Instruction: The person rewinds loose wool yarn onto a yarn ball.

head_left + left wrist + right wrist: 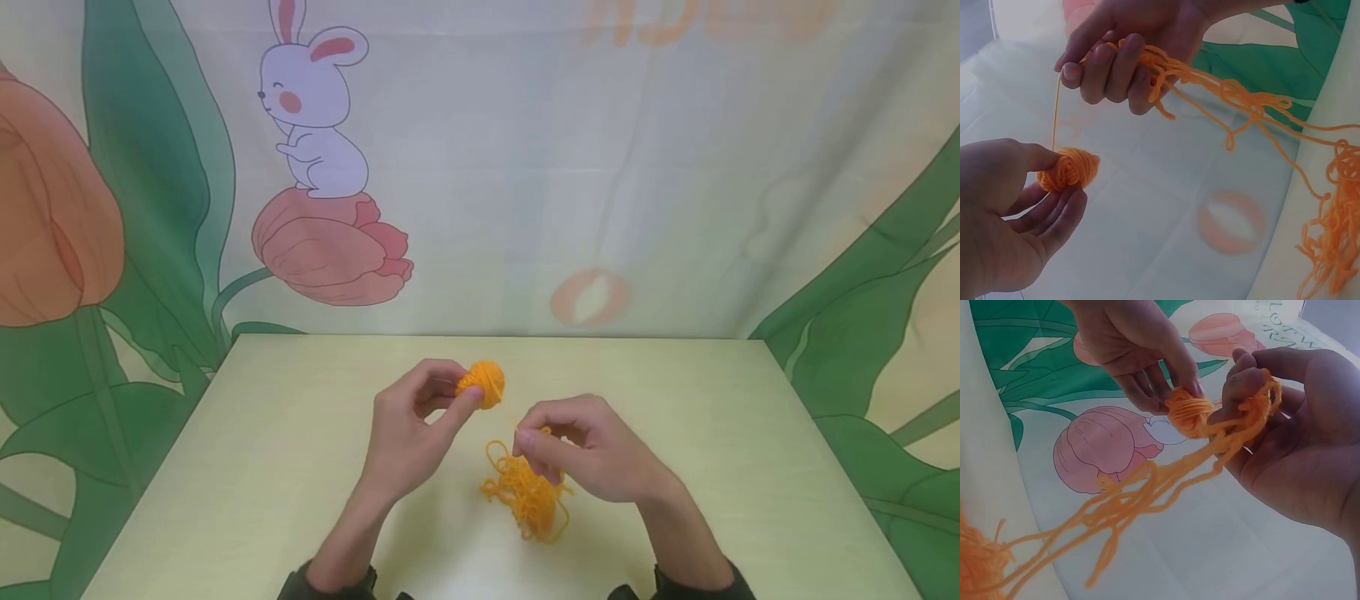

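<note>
A small ball of orange yarn (pixel 487 385) is pinched between the thumb and fingers of my left hand (pixel 416 425), held above the table. My right hand (pixel 592 450) is beside it to the right, its fingers curled round loose yarn strands (pixel 1166 65). One taut strand (pixel 1056 115) runs from the right fingertips to the ball in the left wrist view. From the right hand, slack loops (pixel 1141 494) trail down to a tangled heap of yarn (pixel 528 496) on the table. That hand partly covers the heap in the head view.
The pale table (pixel 262 467) reaches back to a hanging cloth (pixel 487 167) printed with a rabbit, tulips and leaves. Dark sleeve cuffs (pixel 701 583) show at the front edge of the head view.
</note>
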`<state>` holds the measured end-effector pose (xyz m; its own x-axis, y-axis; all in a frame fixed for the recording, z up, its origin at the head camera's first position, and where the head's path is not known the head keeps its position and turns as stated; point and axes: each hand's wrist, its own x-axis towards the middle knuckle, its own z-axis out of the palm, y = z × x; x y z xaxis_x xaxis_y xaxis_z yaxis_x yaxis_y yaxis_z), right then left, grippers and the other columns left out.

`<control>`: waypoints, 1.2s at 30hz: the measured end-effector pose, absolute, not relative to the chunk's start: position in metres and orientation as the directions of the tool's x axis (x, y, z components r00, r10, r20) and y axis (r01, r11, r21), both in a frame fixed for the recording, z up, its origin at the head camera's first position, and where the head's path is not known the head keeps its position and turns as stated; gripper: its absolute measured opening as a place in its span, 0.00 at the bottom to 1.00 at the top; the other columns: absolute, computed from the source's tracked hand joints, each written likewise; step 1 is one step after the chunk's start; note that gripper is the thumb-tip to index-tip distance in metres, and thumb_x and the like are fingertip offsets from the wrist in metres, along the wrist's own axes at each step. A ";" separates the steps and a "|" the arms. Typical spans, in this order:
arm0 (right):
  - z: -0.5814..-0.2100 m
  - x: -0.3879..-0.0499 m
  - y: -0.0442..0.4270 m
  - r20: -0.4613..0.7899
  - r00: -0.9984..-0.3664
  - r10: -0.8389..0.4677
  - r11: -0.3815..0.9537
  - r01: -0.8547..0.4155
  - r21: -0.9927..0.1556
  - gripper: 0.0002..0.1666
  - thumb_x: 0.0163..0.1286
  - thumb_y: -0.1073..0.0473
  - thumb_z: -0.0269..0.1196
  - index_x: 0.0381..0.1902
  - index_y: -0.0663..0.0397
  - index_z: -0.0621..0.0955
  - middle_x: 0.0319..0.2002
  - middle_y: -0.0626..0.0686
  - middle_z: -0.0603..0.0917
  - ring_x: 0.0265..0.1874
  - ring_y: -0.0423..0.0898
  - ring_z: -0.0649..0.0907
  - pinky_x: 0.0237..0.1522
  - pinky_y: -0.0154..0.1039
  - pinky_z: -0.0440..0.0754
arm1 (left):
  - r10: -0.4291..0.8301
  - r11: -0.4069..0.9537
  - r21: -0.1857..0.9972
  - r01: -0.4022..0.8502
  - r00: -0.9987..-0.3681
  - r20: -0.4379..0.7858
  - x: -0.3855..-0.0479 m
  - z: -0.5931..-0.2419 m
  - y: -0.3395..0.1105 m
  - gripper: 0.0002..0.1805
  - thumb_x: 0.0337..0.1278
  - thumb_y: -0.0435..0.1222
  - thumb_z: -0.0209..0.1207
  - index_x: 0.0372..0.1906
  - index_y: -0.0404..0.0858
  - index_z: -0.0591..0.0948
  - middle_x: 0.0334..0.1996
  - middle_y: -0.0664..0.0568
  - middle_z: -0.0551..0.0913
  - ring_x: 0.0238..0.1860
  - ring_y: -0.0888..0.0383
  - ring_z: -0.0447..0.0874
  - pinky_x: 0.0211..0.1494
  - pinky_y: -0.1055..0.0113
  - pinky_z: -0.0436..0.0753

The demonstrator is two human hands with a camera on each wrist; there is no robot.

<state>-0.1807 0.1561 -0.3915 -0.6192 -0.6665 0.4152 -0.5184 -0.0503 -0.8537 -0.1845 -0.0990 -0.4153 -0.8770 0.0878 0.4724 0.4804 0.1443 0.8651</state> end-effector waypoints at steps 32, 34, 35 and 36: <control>-0.407 -0.196 0.149 0.272 -0.728 -0.630 0.111 -0.431 -0.896 0.13 0.86 0.65 0.61 0.41 0.54 0.89 0.25 0.56 0.82 0.20 0.49 0.80 0.25 0.38 0.86 | 0.231 -0.165 0.946 0.280 -0.921 0.313 -0.168 -0.402 -0.100 0.16 0.79 0.27 0.64 0.63 0.33 0.76 0.58 0.51 0.88 0.49 0.57 0.94 0.58 0.65 0.96; -0.407 -0.198 0.150 0.277 -0.741 -0.612 0.117 -0.431 -0.895 0.13 0.86 0.65 0.61 0.41 0.55 0.90 0.24 0.56 0.82 0.20 0.48 0.80 0.24 0.40 0.87 | 0.256 -0.180 0.944 0.278 -0.913 0.318 -0.169 -0.402 -0.100 0.22 0.79 0.26 0.63 0.70 0.36 0.75 0.60 0.49 0.85 0.48 0.55 0.94 0.57 0.62 0.97; -0.407 -0.198 0.150 0.274 -0.749 -0.603 0.123 -0.427 -0.896 0.13 0.86 0.65 0.61 0.40 0.55 0.89 0.24 0.56 0.81 0.20 0.47 0.80 0.24 0.41 0.87 | 0.271 -0.181 0.944 0.277 -0.908 0.319 -0.168 -0.401 -0.100 0.24 0.79 0.26 0.63 0.73 0.38 0.75 0.60 0.48 0.84 0.47 0.54 0.94 0.57 0.61 0.97; -0.407 -0.198 0.150 0.272 -0.757 -0.594 0.129 -0.424 -0.897 0.13 0.86 0.65 0.61 0.40 0.54 0.90 0.25 0.56 0.81 0.20 0.47 0.80 0.23 0.42 0.87 | 0.288 -0.179 0.943 0.282 -0.901 0.324 -0.169 -0.401 -0.100 0.25 0.79 0.26 0.63 0.75 0.39 0.75 0.60 0.47 0.83 0.47 0.53 0.95 0.57 0.60 0.97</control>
<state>-0.1981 0.1504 -0.4075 -0.7571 -0.5939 0.2722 -0.4235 0.1290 -0.8966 -0.1688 -0.0995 -0.4006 -0.9009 0.2883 0.3245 0.2821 -0.1792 0.9425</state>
